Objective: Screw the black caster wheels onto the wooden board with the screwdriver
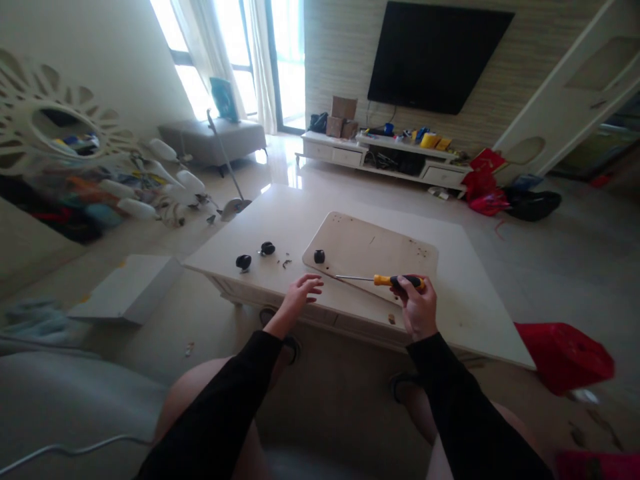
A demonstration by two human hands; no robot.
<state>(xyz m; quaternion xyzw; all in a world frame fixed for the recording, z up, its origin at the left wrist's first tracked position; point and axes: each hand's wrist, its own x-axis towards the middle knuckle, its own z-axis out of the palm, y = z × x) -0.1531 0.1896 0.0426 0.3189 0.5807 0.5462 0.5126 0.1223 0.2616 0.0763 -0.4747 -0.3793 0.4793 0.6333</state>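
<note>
Two black casters [243, 262] lie on the white table [280, 207]; the left hand [301, 293], empty with fingers parted, hovers near a third caster [319, 256] on the pale board's [373, 247] corner — and the yellow-and-black screwdriver [379, 281] sits gripped in the right hand [418, 307].

On my feed I see a slim metal screwdriver [381, 280] with yellow-and-black handle at four o'clock, two rounded black casters [243, 262] at nine, a flat rectangular black television [440, 57] at one, and a horizontally streaked beige wall [340, 50] at twelve.
</note>
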